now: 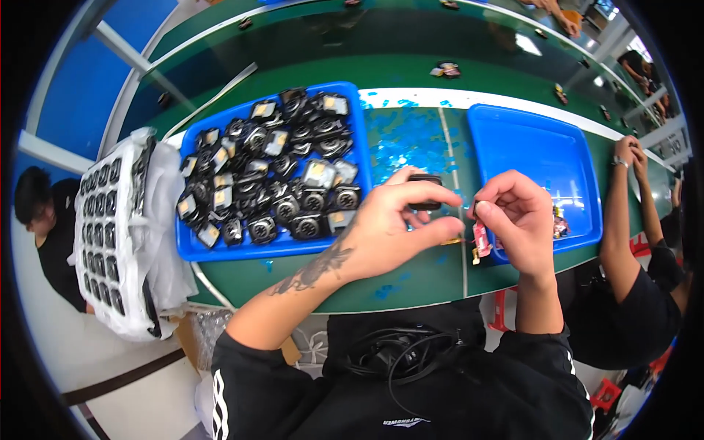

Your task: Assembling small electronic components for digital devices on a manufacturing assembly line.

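Note:
My left hand (396, 227) holds a small black part (425, 181) between thumb and fingers, above the green table edge. My right hand (517, 220) pinches a small red and gold piece (481, 240) close beside it. Both hands hover between two blue trays. The left blue tray (220, 251) is heaped with several black round parts carrying metal-coloured squares. The right blue tray (535, 147) is almost bare, with a few small pieces at its near right corner.
A white moulded tray (103, 220) in plastic wrap, with rows of dark parts, stands at the left. Blue flakes (407, 136) litter the green table between the trays. A person's arms (623, 213) rest at the right; another person sits at far left. A conveyor belt runs behind.

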Demonstrator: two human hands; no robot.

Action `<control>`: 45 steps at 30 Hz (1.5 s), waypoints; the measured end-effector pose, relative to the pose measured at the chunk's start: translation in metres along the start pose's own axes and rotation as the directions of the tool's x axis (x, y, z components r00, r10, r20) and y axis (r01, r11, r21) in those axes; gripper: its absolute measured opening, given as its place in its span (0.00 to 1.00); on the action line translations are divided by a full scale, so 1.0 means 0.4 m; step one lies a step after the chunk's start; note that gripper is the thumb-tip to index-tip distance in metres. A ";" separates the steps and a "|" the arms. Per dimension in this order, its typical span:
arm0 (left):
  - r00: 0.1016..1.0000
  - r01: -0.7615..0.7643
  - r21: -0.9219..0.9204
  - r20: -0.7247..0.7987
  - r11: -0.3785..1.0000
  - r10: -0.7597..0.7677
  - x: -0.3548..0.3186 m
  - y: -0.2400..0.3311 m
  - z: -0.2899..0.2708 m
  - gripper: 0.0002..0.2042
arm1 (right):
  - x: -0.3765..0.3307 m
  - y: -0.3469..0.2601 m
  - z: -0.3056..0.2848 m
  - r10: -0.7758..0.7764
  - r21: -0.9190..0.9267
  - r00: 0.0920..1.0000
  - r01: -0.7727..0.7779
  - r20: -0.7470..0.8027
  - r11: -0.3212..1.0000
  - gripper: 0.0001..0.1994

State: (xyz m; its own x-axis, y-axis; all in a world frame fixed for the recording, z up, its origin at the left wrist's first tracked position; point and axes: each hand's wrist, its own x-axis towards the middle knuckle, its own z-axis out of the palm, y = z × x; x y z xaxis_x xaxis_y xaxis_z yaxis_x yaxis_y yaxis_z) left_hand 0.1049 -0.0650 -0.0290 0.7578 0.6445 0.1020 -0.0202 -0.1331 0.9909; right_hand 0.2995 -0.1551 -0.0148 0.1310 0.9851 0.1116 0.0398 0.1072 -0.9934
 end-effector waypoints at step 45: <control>0.967 0.247 -0.347 0.142 0.905 -0.210 -0.004 -0.015 -0.032 0.06 | 0.033 0.021 0.058 -0.179 -0.177 0.973 0.204 0.147 0.963 0.08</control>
State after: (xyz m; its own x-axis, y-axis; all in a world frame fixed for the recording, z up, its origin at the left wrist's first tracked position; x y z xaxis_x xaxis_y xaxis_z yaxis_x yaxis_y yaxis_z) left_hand 0.0957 -0.0556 -0.0342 0.8297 0.5447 -0.1219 -0.0570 0.3000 0.9522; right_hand 0.2785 -0.1379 -0.0221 -0.0248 0.9589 0.2828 0.2402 0.2803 -0.9294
